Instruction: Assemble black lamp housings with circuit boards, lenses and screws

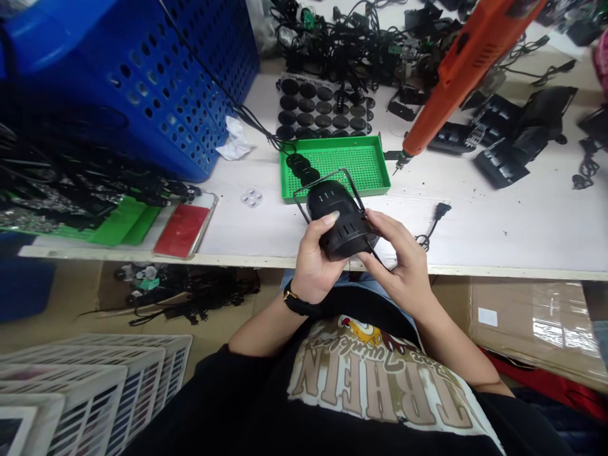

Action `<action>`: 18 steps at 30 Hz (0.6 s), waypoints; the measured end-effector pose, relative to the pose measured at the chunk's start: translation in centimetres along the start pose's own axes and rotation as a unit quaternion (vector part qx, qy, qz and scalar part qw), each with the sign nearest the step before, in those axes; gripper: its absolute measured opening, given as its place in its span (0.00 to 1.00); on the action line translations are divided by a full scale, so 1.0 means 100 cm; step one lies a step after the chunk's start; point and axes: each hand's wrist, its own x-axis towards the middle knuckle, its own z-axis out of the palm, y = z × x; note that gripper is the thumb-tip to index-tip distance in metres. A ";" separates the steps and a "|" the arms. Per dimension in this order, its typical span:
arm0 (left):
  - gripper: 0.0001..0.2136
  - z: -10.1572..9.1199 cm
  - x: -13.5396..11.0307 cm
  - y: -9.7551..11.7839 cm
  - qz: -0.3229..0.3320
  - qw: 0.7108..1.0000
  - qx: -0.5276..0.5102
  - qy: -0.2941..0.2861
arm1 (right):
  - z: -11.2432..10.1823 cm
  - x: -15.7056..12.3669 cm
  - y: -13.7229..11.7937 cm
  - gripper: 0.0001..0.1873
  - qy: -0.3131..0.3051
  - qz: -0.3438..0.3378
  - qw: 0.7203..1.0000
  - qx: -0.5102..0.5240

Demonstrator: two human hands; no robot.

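On the person's black shirt (380,437), large tan capitals (375,391), upside down here, read "TRHEIN"; just beyond their far side, dark script (398,362) includes "Twinkle". The box label (487,317) at near right is too small to read.

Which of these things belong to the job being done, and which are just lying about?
Seemingly in the job:
black slotted housing with bracket, held in left hand, right hand at its side
orange power screwdriver
green tray

Probably just lying about:
crumpled white paper
flat red object
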 end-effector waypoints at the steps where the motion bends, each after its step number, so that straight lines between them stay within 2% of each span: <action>1: 0.13 -0.002 0.000 0.001 0.003 1.000 0.010 -0.008 | -0.002 -0.001 0.000 0.32 0.004 0.027 0.999 0.023; 3: 0.18 -0.006 -0.003 0.002 -0.003 0.999 0.033 -0.030 | -0.004 -0.001 0.002 0.31 0.022 0.100 0.991 0.091; 5: 0.24 -0.011 -0.008 0.002 -0.018 0.997 0.056 -0.056 | -0.004 0.000 0.004 0.33 0.028 0.177 0.968 0.176; 8: 0.31 -0.021 -0.020 -0.001 -0.051 0.990 0.098 -0.083 | 0.001 0.005 0.003 0.39 -0.018 0.253 0.923 0.290; 10: 0.33 -0.027 -0.026 -0.005 -0.055 0.987 0.123 -0.087 | 0.006 0.008 -0.001 0.42 -0.052 0.271 0.904 0.326; 12: 0.33 -0.031 -0.031 -0.009 -0.044 0.986 0.137 -0.081 | 0.011 0.011 -0.007 0.43 -0.070 0.269 0.901 0.332; 18: 0.34 -0.049 -0.028 -0.014 -0.043 0.987 0.150 -0.032 | 0.022 0.007 -0.022 0.43 -0.040 0.269 0.906 0.325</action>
